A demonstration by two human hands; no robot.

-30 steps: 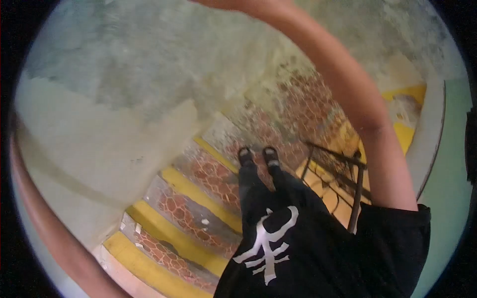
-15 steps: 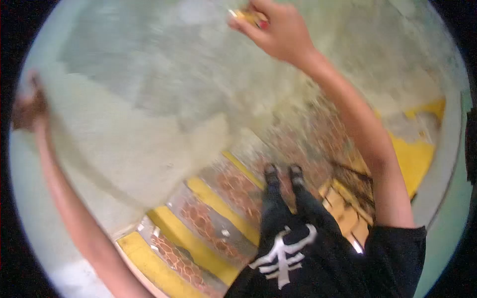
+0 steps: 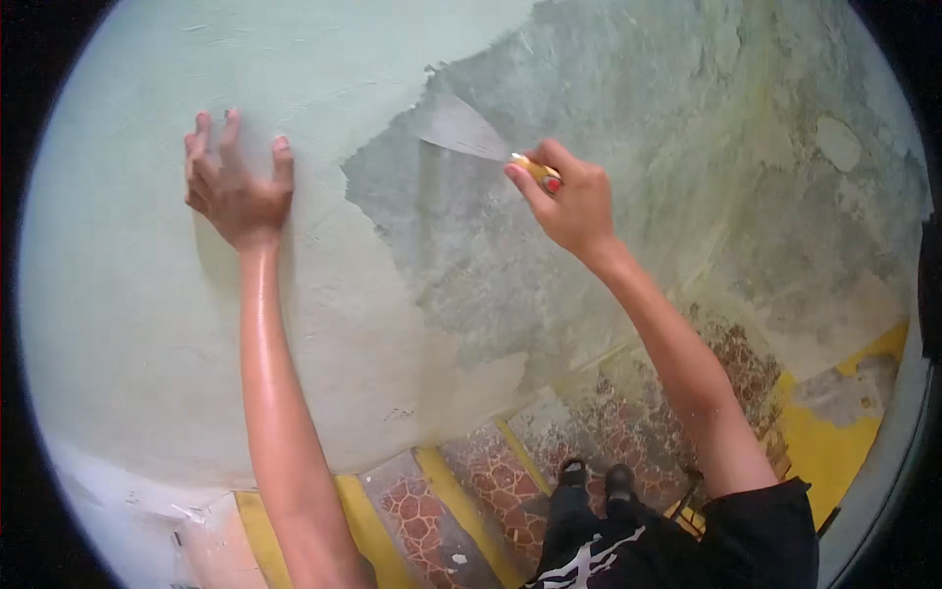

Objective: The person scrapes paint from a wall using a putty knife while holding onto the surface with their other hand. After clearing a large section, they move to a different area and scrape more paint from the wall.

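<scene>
My right hand (image 3: 577, 204) is closed round the yellow handle of a putty knife (image 3: 465, 130), which has a red spot at its butt end. The wide blade points up and left, lying over the bared grey-green patch (image 3: 500, 250) close to its ragged paint edge. To the left, my left hand (image 3: 237, 196) has its fingers spread against the pale green painted wall (image 3: 343, 93). Its palm faces the wall and it holds nothing.
Below the wall run steps (image 3: 481, 481) with yellow edges and brown stone-patterned tiles, bearing small pale flakes. My shoes (image 3: 620, 481) stand on them. A yellow painted area (image 3: 829, 427) with a worn grey spot lies at the right.
The view has shifted up the wall and sharpened. My left hand now shows nearer the middle, fingers spread on the paint; my right hand appears lower, with the knife's blade now clearly visible.
</scene>
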